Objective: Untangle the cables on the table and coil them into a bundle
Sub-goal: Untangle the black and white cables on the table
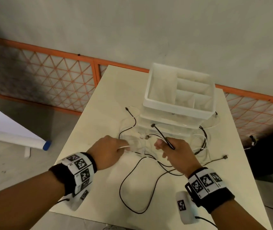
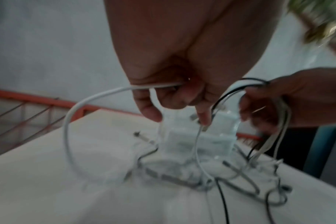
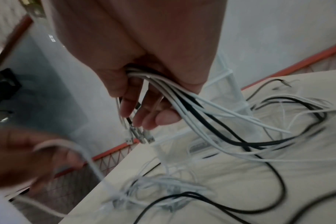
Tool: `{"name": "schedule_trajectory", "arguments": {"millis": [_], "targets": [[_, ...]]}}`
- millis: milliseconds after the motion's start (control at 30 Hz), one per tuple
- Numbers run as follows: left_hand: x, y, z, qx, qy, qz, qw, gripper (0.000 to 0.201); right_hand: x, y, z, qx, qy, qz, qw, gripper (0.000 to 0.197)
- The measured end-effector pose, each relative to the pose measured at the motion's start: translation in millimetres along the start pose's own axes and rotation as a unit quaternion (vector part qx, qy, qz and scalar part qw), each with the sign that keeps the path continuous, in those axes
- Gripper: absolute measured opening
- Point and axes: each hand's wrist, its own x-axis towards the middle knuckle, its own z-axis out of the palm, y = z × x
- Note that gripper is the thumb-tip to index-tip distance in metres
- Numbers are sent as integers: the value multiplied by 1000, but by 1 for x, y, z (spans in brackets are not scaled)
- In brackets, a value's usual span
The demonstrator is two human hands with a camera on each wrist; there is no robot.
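Note:
Several black and white cables lie tangled on the cream table in front of a clear bin. My left hand grips a loop of white cable just left of the tangle. In the left wrist view its fingers curl round that cable. My right hand holds a bunch of black and white cables in its fist, with several plug ends hanging below the fingers. One black cable end sticks up from the right hand.
A clear plastic bin with dividers stands stacked on another clear box at the table's far side. An orange lattice fence runs behind the table. A loose black loop lies toward the near edge. A plug rests at the right.

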Motion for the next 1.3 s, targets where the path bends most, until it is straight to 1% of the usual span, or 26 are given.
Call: {"name": "schedule_trajectory", "arguments": {"millis": [67,100,133,200,267,300,367,433,467,533,567,600,667,700,767,800,867,933,1000,1033,1067,1100,1200,1233,1300], "targets": [[11,31,-9,-37,33,60,997,35,-1,-13,4,4,9,-50,999,28],[17,46,-10,-43,45,85,994,30,-2,-19,6,27,-1,-72,997,24],[22,61,-11,-48,56,100,992,25,-3,-24,9,61,-14,-91,994,24],[31,80,-12,-55,65,118,989,20,-1,-26,6,111,-15,-113,987,29],[36,85,-13,-87,50,135,986,18,2,-23,-3,112,4,-117,987,34],[37,84,-15,-119,38,129,984,16,3,-19,-11,108,21,-112,987,34],[36,76,-21,-165,22,86,982,16,4,-10,-31,125,64,-83,987,33],[36,59,-24,-140,16,32,990,23,0,0,-53,146,85,-55,984,35],[35,50,-26,-114,9,12,993,25,-3,5,-63,129,79,-56,987,37],[32,38,-24,-84,-13,-20,996,27,-9,13,-75,31,44,-70,996,36],[31,39,-24,-73,-20,-22,997,31,-12,15,-78,-16,27,-73,997,35],[31,44,-22,-57,-24,-15,998,39,-13,16,-79,-45,17,-75,996,33],[32,67,-17,-17,-14,18,1000,54,-12,11,-73,-45,-5,-83,996,29],[35,81,-13,6,-6,38,999,55,-12,4,-67,-23,-24,-91,995,27],[42,110,-1,48,14,88,995,47,-11,-8,-53,22,-58,-113,992,27],[44,121,3,62,25,103,992,42,-12,-14,-48,42,-60,-116,990,28],[46,128,7,56,30,96,993,35,-12,-20,-48,80,-23,-109,991,29],[43,114,6,19,7,67,998,39,-10,-14,-58,126,31,-83,988,33],[37,91,1,-33,1,36,999,47,-11,-4,-71,183,48,-52,981,33],[35,82,-1,-71,10,30,997,43,-12,0,-76,198,42,-45,978,33],[34,78,-2,-94,20,42,995,36,-12,4,-80,196,29,-43,979,32],[33,79,-2,-91,28,62,994,30,-13,4,-81,182,10,-44,982,31],[38,94,7,-27,61,123,990,32,-15,-3,-75,110,-63,-59,990,30],[41,101,12,-11,74,137,988,30,-15,-6,-70,78,-76,-69,992,31],[47,112,19,-17,86,135,987,24,-14,-8,-62,45,-75,-82,993,37]]}}
